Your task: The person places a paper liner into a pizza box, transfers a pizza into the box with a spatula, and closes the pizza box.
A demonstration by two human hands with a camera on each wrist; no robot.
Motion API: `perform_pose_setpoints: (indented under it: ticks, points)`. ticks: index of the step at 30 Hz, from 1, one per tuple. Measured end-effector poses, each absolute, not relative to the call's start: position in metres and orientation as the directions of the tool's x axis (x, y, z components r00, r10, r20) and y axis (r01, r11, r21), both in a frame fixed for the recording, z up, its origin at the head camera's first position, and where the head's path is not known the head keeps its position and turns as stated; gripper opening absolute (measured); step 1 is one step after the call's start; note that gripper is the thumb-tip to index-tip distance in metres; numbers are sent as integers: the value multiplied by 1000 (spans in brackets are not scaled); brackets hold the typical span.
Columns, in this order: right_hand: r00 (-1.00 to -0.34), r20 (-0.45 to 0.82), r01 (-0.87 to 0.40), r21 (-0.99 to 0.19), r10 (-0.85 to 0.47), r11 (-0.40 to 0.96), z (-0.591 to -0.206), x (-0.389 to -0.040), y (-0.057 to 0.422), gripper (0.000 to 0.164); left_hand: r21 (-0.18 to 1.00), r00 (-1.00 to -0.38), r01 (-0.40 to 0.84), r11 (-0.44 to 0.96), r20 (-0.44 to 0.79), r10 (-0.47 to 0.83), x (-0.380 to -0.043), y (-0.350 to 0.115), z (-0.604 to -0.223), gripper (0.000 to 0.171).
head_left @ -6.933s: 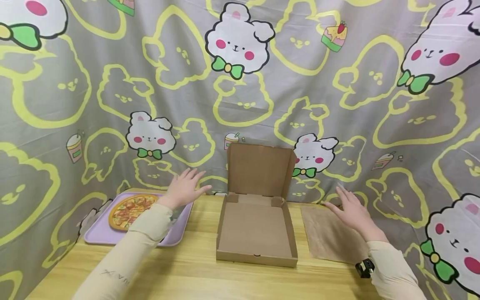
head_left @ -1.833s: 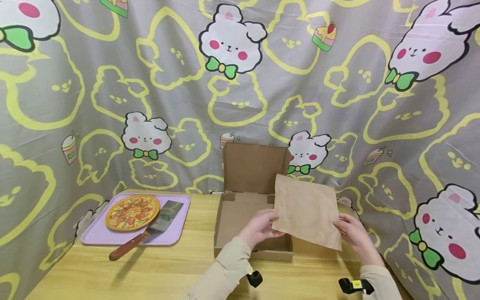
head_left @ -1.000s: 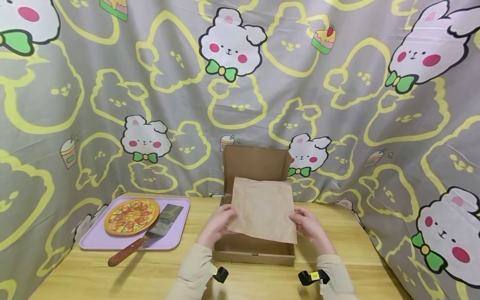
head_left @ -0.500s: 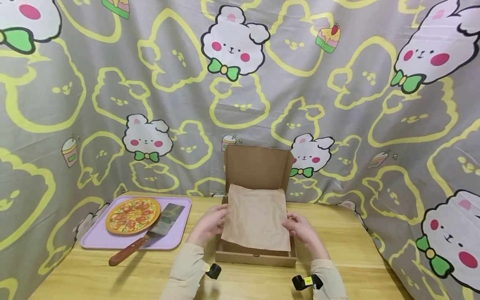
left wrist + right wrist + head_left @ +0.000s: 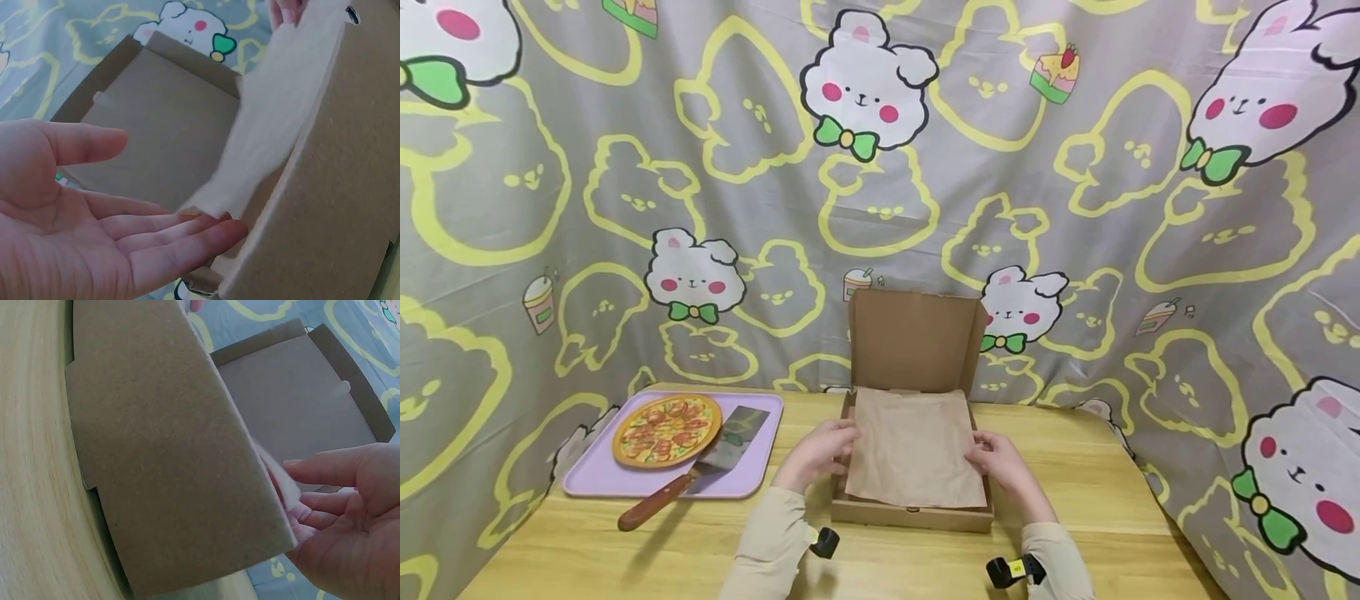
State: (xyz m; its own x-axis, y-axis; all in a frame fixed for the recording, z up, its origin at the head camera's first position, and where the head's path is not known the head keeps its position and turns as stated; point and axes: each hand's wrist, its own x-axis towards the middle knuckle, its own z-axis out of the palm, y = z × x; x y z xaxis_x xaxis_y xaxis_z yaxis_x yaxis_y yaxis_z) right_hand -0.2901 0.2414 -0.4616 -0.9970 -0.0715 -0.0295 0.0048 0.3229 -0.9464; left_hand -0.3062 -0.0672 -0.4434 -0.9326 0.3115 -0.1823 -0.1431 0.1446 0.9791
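A sheet of brown paper (image 5: 913, 450) lies over the bottom of a cardboard pizza box (image 5: 917, 518), whose lid (image 5: 917, 337) stands up at the back. My left hand (image 5: 820, 450) is at the paper's left edge; in the left wrist view its fingers (image 5: 181, 240) are extended under a loose edge, thumb apart. At the opposite edge is my right hand (image 5: 1000, 462). In the right wrist view its thumb and fingers (image 5: 319, 519) stand apart around the paper's rim, some fingertips hidden by the box wall.
To the left, a purple tray (image 5: 587, 471) holds a pizza (image 5: 666, 431) and a metal pizza server (image 5: 730, 442), its wooden handle (image 5: 658, 502) jutting over the tray's front edge. A patterned curtain (image 5: 880, 208) hangs close behind the wooden table (image 5: 1097, 492).
The brown paper was picked up from the right of the box, carried left over it and lowered inside. In the last half second it has settled flatter, and my left thumb is off it.
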Motion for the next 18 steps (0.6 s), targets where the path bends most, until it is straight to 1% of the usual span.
perform_pose_setpoints:
  ticks: [3,5,11,18]
  points:
    - [-996,-35,6,-943,-81,332,-461,-289,241,53,977,-932,-139,164,-185,312,-306,-68,-444,62]
    - [-996,-31,0,-936,-82,352,-461,-289,240,54,976,-930,-142,163,-188,316,-305,-68,-445,63]
    - [-998,-14,-13,-910,-61,415,-459,-286,235,51,974,-927,-134,183,-188,326,-303,-70,-444,60]
    - [-998,17,-45,-860,-60,508,-453,-283,232,45,971,-931,-125,205,-186,315,-301,-72,-441,56]
